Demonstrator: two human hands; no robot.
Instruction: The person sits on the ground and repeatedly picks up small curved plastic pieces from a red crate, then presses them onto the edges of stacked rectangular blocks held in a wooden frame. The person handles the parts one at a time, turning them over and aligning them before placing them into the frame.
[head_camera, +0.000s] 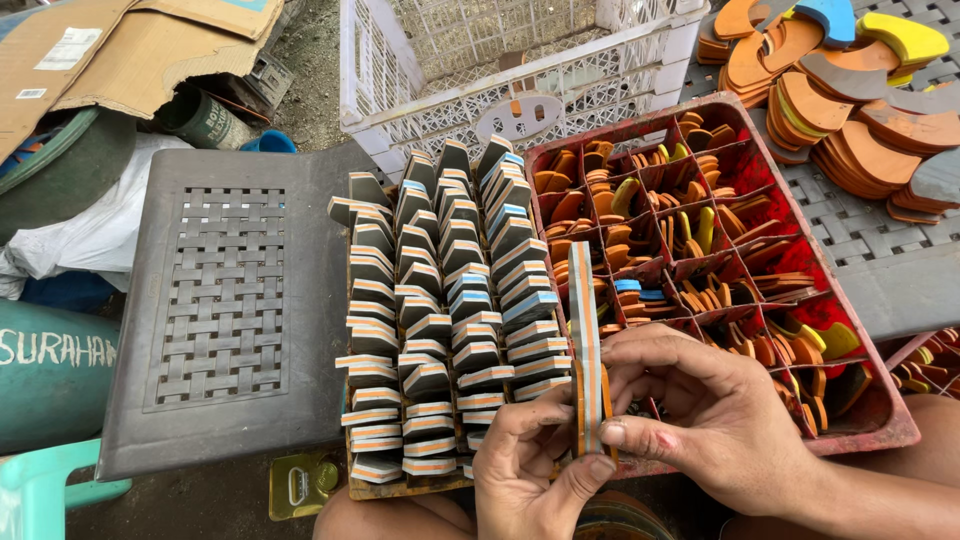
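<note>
Both hands' fingers (610, 435) clenched on striped foam stack (584, 330), wedged between grey piece rows (440, 320) and red crate (900, 425).

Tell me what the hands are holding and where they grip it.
Both the left hand and right hand pinch the near end of a layered grey-orange foam strip.

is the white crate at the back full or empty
It looks mostly empty: through the white crate the mesh walls and floor show bare, apart from one small orange piece near its front wall. Its far end is cut off.
</note>
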